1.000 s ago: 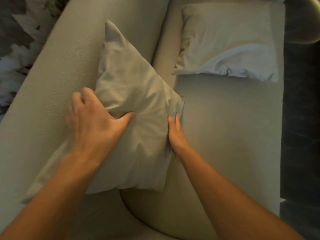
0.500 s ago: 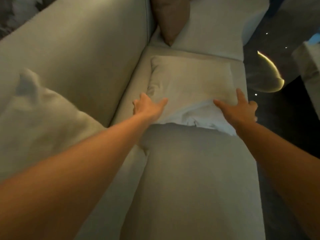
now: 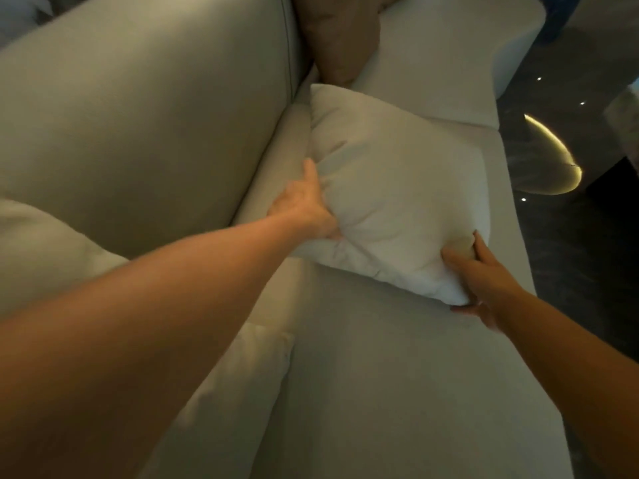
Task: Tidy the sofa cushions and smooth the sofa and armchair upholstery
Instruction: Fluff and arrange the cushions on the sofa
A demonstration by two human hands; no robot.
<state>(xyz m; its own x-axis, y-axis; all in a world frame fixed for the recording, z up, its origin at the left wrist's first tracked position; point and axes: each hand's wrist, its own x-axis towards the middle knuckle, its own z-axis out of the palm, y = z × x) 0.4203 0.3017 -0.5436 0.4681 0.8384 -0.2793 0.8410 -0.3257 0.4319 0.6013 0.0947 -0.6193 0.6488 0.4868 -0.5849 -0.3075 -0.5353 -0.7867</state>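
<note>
A white cushion (image 3: pixel 397 188) is raised off the pale sofa seat (image 3: pixel 397 375), tilted with its near edge up. My left hand (image 3: pixel 304 205) grips its left edge beside the sofa backrest (image 3: pixel 145 126). My right hand (image 3: pixel 480 274) holds its near right corner, thumb on top and fingers underneath. A second light cushion (image 3: pixel 41 247) leans against the backrest at the left, partly hidden behind my left forearm.
A brown cushion (image 3: pixel 339 39) stands in the far corner of the sofa. Beyond it lies another pale seat section (image 3: pixel 449 53). Dark glossy floor (image 3: pixel 581 236) with a curved light reflection runs along the sofa's right edge.
Both hands left the first cushion, reached to the flat white cushion farther along the seat, and now grip it and have lifted its near edge. The view shifted along the sofa.
</note>
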